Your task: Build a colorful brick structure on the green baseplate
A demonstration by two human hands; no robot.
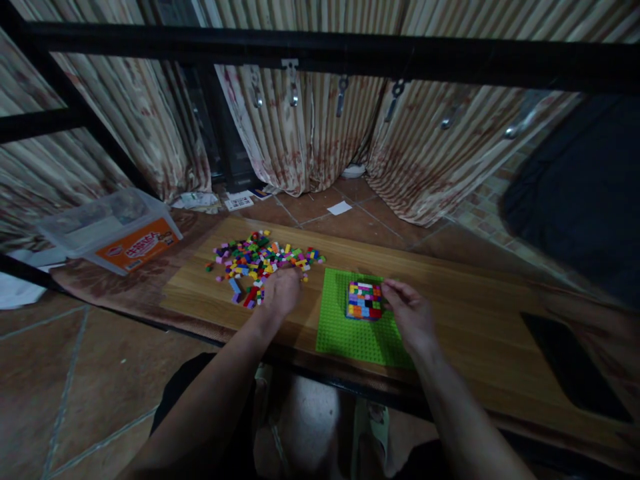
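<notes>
Right hand point(413, 315) is reaching in beside the block stack point(364, 301).

The stack is sitting on the green baseplate point(334, 333), just left of the right hand's fingertips, so that hand is lying nearer; its fingers are bending together, though I can't tell whether they're gripping anything. The left hand point(283, 291) is curling at the near edge of the loose bricks point(257, 257) on the bench point(465, 303), its grip hidden from view.
</notes>
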